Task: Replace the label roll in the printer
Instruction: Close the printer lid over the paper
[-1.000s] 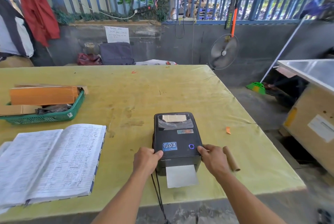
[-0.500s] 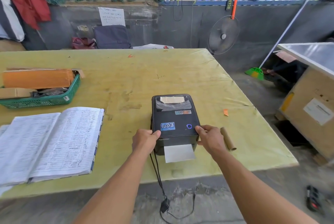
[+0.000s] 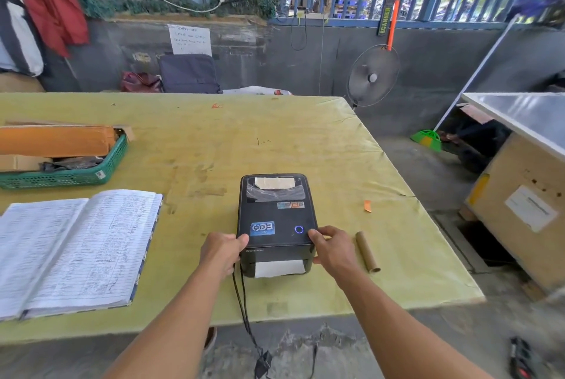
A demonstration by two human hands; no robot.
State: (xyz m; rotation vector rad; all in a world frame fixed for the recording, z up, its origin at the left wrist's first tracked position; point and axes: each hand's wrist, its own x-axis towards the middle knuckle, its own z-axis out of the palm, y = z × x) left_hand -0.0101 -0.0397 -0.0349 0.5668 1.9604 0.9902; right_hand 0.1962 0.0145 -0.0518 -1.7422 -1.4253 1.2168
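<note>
Printer (image 3: 276, 219) near front table (image 3: 305, 140) edge, lid closed.
Gripped at front corners by left hand (image 3: 221, 252) and right hand (image 3: 331, 248), fingers clamped; bare surface behind; fingertips hidden; empty core (image 3: 367, 252) just right.

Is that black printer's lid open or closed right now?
Closed: the printer lid sits flat, with label paper sticking out of the front slot.

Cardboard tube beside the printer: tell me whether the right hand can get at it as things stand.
Probably yes. The cardboard tube lies bare on the table just right of the right hand, which rests on the printer; nothing lies between them.
</note>
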